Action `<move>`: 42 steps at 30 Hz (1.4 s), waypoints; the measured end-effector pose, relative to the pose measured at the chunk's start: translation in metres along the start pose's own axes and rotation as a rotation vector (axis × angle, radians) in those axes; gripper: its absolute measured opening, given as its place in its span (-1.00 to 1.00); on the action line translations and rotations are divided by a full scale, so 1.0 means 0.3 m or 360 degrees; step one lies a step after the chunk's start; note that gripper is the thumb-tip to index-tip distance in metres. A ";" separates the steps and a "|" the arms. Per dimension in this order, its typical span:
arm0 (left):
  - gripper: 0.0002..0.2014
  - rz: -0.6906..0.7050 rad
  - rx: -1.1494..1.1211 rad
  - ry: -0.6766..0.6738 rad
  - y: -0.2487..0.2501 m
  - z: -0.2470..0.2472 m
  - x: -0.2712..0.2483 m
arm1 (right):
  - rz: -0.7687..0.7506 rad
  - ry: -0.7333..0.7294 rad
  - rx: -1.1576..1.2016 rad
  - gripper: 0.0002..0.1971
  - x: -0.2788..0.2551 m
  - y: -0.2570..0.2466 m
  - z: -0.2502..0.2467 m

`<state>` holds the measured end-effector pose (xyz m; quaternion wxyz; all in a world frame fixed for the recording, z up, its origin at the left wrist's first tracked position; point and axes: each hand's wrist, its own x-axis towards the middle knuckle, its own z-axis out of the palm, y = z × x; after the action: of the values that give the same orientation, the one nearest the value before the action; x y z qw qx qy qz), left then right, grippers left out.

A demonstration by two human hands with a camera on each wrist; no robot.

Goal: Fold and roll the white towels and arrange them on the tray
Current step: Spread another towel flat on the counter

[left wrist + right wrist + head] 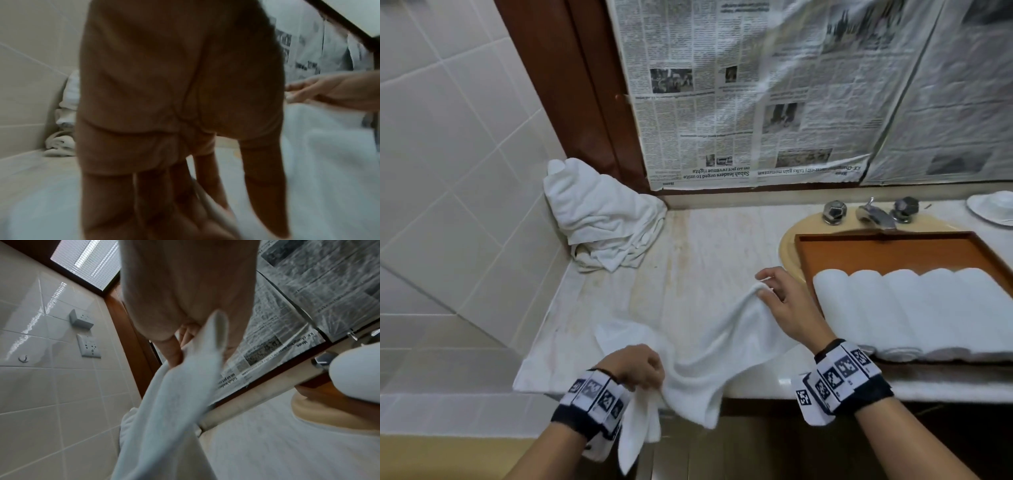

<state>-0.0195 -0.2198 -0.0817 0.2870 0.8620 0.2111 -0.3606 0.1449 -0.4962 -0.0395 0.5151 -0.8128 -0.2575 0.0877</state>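
A loose white towel (pixel 709 339) stretches across the marble counter between both hands. My left hand (pixel 640 370) grips its near corner at the counter's front edge, with a flap hanging down below. My right hand (pixel 774 291) pinches the far corner, lifted a little above the counter; the right wrist view shows that corner of the towel (pixel 185 386) between thumb and fingers. Several rolled white towels (pixel 914 311) lie side by side in the front of the brown wooden tray (pixel 887 246) to the right. A heap of unfolded white towels (pixel 602 216) sits in the back left corner.
The tray rests over a sink with a chrome faucet (pixel 873 216) behind it. A white dish (pixel 993 209) stands at the far right. Newspaper (pixel 756 89) covers the mirror behind the counter. Tiled wall (pixel 448 154) bounds the left side.
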 end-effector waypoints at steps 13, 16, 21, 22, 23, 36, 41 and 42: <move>-0.73 0.1093 -0.0783 0.0344 0.224 -0.107 -0.023 | -0.0184 -0.0275 0.0069 -0.88 0.040 -0.194 0.121; -0.82 0.1056 -0.0933 0.0182 0.206 -0.124 -0.018 | -0.0174 -0.0276 -0.0083 -0.90 0.053 -0.187 0.138; -0.68 0.1157 -0.0968 0.0415 0.125 -0.134 -0.007 | -0.0090 -0.0299 -0.0262 -0.92 0.044 -0.158 0.164; -0.69 0.1180 -0.0892 0.0468 0.118 -0.139 -0.014 | -0.0061 -0.0329 -0.0233 -0.98 0.042 -0.160 0.158; -0.73 0.1197 -0.0824 0.0513 0.114 -0.144 -0.019 | -0.0021 -0.0372 -0.0228 -0.95 0.039 -0.163 0.146; -0.68 0.1059 -0.0398 0.0862 0.085 -0.101 -0.028 | -0.0127 -0.0352 -0.0462 -0.82 -0.029 -0.111 -0.043; -0.63 0.0911 -0.0328 0.0752 0.009 -0.054 -0.017 | -0.0117 -0.0360 -0.0454 -0.83 -0.046 -0.109 -0.073; -0.61 0.0865 -0.0328 0.0745 -0.008 -0.052 -0.020 | -0.0125 -0.0354 -0.0452 -0.82 -0.049 -0.107 -0.078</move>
<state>-0.0171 -0.2089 -0.0691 0.4015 0.9123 0.0694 -0.0413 0.1315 -0.5113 -0.0024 0.3665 -0.8520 -0.3542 0.1197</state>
